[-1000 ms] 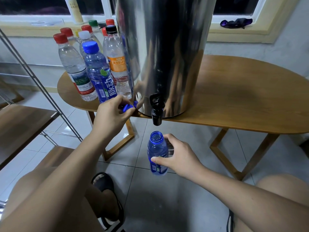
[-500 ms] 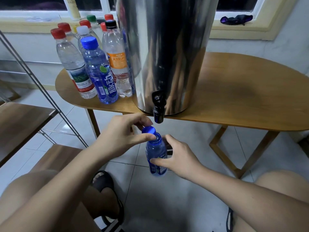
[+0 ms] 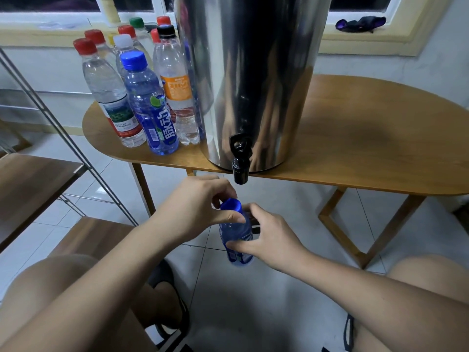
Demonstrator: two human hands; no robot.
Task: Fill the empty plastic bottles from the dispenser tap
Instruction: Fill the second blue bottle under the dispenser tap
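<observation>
While the head view puts the small blue bottle (image 3: 236, 232) at lower middle of the frame, in the air below the black tap (image 3: 239, 161) and off the desk (image 3: 368, 148), your right grip (image 3: 271, 237) is wrapped round its body and your left grip (image 3: 195, 207) pinches the blue cap (image 3: 231, 205) on its neck. Expect light, thin plastic that dents and slips when wet, so hold the label band firmly, not hard.
</observation>
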